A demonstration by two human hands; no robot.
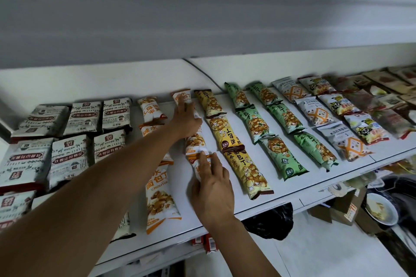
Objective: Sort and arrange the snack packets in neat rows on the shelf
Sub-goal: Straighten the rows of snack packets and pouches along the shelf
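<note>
Head view: I note left grip (186, 117) and right grip (211, 186), both flat-fingered, pressing the orange crouton packets (194, 141) straight; next, likely, squaring them against the yellow row (227, 135).

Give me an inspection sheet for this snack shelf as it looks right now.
Surface: white shelf, packets lying flat in rows.
Job's things: orange packets, yellow packets and green packets in lines front to back; white packets at left.
Clutter: black bag under the shelf's front edge.
Grips: left hand presses a rear orange packet; right hand, fingers straight, touches a nearer one.
Cables: grey cable along the back wall.
Surroundings: cardboard boxes and a bowl below right.
</note>
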